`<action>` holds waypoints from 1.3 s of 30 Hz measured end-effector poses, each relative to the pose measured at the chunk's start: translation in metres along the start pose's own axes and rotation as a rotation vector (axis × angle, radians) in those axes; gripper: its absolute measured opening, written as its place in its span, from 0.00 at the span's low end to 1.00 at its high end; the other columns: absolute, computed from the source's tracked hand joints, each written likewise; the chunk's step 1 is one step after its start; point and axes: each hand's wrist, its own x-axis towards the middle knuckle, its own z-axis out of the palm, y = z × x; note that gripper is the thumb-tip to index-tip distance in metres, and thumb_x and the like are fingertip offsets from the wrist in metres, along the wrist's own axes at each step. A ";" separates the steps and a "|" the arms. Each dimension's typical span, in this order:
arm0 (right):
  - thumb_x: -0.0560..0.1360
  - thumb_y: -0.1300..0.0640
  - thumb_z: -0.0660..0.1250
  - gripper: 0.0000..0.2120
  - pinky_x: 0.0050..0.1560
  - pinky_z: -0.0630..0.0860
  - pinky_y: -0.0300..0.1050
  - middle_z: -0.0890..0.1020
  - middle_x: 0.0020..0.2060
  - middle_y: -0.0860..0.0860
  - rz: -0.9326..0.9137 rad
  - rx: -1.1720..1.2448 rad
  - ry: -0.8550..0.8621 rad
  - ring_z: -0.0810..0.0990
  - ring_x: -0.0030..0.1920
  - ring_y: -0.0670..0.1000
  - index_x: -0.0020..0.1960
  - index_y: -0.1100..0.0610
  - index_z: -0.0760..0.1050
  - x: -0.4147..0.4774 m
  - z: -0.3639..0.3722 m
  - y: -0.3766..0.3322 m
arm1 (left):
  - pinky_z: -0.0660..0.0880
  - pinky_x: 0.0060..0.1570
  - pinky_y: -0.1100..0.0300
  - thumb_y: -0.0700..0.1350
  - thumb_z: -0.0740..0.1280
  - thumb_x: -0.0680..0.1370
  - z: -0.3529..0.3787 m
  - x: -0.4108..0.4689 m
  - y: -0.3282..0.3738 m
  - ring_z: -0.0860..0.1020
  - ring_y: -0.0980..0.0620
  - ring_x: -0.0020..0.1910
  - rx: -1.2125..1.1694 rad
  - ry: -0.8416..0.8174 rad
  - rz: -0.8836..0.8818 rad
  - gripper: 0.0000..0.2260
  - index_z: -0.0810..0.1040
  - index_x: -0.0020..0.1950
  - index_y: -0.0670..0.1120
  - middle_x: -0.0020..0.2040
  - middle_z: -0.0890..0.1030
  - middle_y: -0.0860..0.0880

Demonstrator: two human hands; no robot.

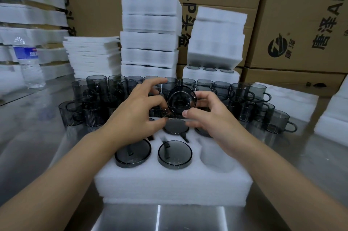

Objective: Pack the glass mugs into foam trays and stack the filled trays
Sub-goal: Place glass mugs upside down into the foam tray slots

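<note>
at frame centre the left hand (139, 110) and right hand (211, 115) are pinching a tilted glass mug (181, 98) between curled fingertips, just above the foam tray (169, 183). packing is under way. the next move is probably calling for righting it and lowering it into the empty pocket (214, 153) at lower right.

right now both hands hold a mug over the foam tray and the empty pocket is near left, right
No: the head view shows the empty pocket near right. The left hand and right hand do hold a mug over the foam tray.
</note>
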 end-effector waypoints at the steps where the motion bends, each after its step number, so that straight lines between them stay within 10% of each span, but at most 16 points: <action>1: 0.70 0.60 0.72 0.21 0.55 0.80 0.49 0.76 0.55 0.51 -0.005 -0.001 0.001 0.84 0.48 0.52 0.60 0.48 0.70 0.000 0.000 0.000 | 0.72 0.53 0.53 0.42 0.74 0.70 0.000 0.000 0.000 0.68 0.54 0.61 -0.002 -0.003 -0.004 0.13 0.71 0.40 0.55 0.70 0.66 0.54; 20: 0.67 0.59 0.76 0.23 0.54 0.78 0.48 0.80 0.49 0.42 -0.068 -0.128 0.012 0.83 0.43 0.45 0.53 0.44 0.69 0.000 0.000 0.005 | 0.73 0.56 0.52 0.43 0.67 0.76 0.001 0.002 -0.003 0.71 0.52 0.62 -0.049 0.026 -0.029 0.06 0.72 0.42 0.52 0.62 0.72 0.55; 34: 0.64 0.58 0.76 0.25 0.56 0.76 0.62 0.77 0.57 0.41 -0.093 -0.165 -0.031 0.79 0.48 0.65 0.55 0.46 0.68 -0.005 0.007 -0.001 | 0.68 0.54 0.57 0.41 0.62 0.78 0.001 0.002 -0.006 0.69 0.54 0.64 -0.038 0.016 -0.071 0.05 0.72 0.45 0.51 0.65 0.71 0.55; 39: 0.64 0.57 0.78 0.30 0.52 0.80 0.50 0.76 0.54 0.41 -0.146 -0.193 -0.038 0.78 0.39 0.46 0.60 0.44 0.69 -0.008 0.006 -0.004 | 0.68 0.57 0.56 0.42 0.60 0.78 0.001 0.003 -0.005 0.69 0.54 0.64 -0.036 0.015 -0.073 0.06 0.76 0.46 0.48 0.64 0.72 0.55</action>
